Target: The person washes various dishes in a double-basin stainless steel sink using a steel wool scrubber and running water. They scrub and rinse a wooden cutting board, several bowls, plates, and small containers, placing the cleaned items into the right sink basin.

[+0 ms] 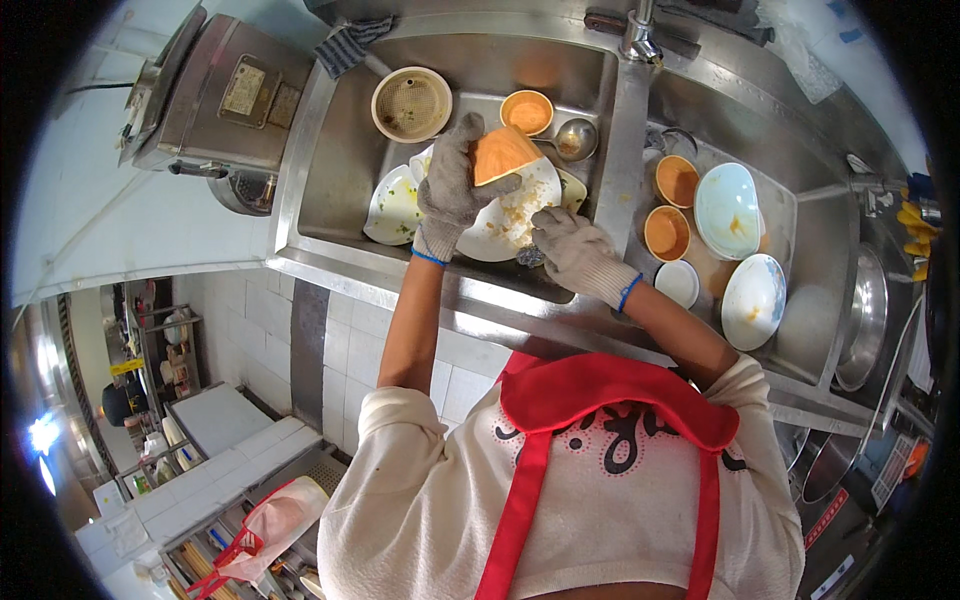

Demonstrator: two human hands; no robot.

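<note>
Grey knitted gloves cover both hands. My left hand [457,180] holds an orange bowl [505,155], tipped on its side, above dishes in the left basin of a steel sink. Below it lies a white dish [517,214] with rice-like food scraps on it. My right hand [574,244] is at the right edge of that dish, and a dark steel-wool scourer [530,256] shows beside its fingers. How firmly it grips the scourer cannot be told. A white plate [396,206] with green bits lies left of my left hand.
A round strainer-like dish [412,105], an orange bowl [526,112] and a metal ladle [576,140] lie farther back in the left basin. The right basin holds orange bowls [667,233], a white bowl [677,284] and stained oval dishes [754,301]. A faucet [641,41] stands between the basins.
</note>
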